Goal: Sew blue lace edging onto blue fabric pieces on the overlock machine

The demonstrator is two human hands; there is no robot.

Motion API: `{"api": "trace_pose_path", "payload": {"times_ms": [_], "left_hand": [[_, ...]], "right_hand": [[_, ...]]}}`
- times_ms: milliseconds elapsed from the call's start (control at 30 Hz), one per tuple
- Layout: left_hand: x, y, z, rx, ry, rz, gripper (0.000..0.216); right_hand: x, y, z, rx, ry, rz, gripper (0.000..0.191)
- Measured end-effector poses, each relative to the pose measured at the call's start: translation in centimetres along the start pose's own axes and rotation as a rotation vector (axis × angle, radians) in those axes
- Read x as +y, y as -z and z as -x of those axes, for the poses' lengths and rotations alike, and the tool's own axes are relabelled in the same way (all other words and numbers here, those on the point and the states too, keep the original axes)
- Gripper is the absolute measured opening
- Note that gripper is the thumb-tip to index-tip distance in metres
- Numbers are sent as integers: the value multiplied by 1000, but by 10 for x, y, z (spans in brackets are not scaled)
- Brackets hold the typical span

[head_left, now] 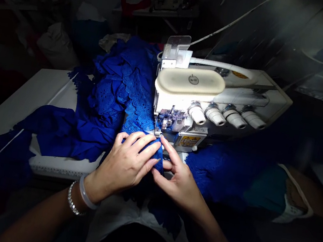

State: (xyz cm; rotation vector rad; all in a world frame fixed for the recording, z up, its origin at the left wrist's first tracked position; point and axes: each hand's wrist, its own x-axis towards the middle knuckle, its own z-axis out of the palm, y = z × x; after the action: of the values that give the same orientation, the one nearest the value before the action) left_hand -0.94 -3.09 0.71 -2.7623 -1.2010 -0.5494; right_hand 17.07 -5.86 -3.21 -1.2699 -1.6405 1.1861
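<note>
Blue eyelet lace (138, 119) lies pressed under the left grip (122, 166), pinched by the right grip (180, 182); overlocker presser foot (170, 118) just ahead: fingertips (161, 137) could catch there if lace bunches.

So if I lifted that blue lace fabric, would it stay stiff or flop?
It would probably flop: the blue lace fabric lies in soft folds and droops over the edge of the white table. Its eyelet holes suggest it's fairly light for its bulk.
</note>
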Motion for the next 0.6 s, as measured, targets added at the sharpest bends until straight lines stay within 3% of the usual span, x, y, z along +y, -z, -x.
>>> {"api": "trace_pose_path", "payload": {"times_ms": [400,600], "left_hand": [[6,0,2,-38,91,-18,46],[11,-7,-4,-26,125,-121,49]], "right_hand": [[-4,1,-4,20,39,62,76],[5,-8,-4,135,-86,-153,79]]}}
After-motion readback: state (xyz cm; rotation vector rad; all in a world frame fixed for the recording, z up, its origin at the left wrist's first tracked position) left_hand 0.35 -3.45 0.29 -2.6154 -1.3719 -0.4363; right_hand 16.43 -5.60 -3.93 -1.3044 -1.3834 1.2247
